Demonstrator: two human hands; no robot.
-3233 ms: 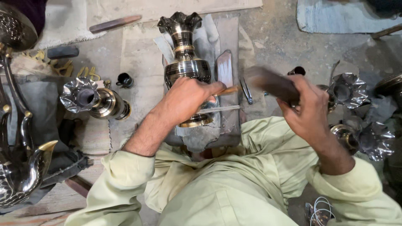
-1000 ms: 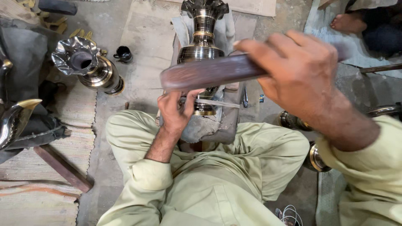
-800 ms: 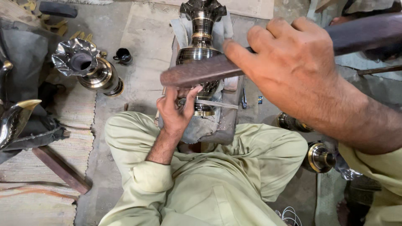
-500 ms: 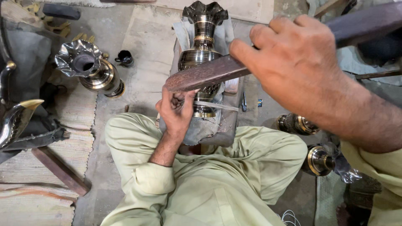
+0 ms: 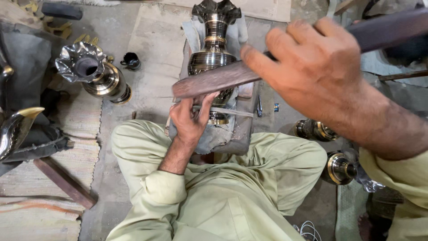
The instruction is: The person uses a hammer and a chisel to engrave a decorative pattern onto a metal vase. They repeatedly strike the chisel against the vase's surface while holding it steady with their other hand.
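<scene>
A dark and brass vase [image 5: 215,49] with a frilled mouth lies on a cloth-padded block [image 5: 243,129] in front of my crossed legs. My left hand [image 5: 191,118] rests on the vase's lower body near its base and pinches a thin metal tool between its fingers. My right hand [image 5: 312,67] is raised close to the camera, shut on a long dark wooden stick [image 5: 214,80]. The stick's flat end hangs above my left hand and the vase's belly.
A second frilled vase [image 5: 96,76] lies on the floor at the left beside a small black cup [image 5: 130,60]. More brass pieces [image 5: 327,149] sit at the right by my knee. A wooden bar [image 5: 64,180] and dark cloth lie at the left.
My right hand has lifted the stick from beside the vase up toward the camera. Within the last second it has stayed raised, its tip dipping slightly. My left hand stays on the vase.
</scene>
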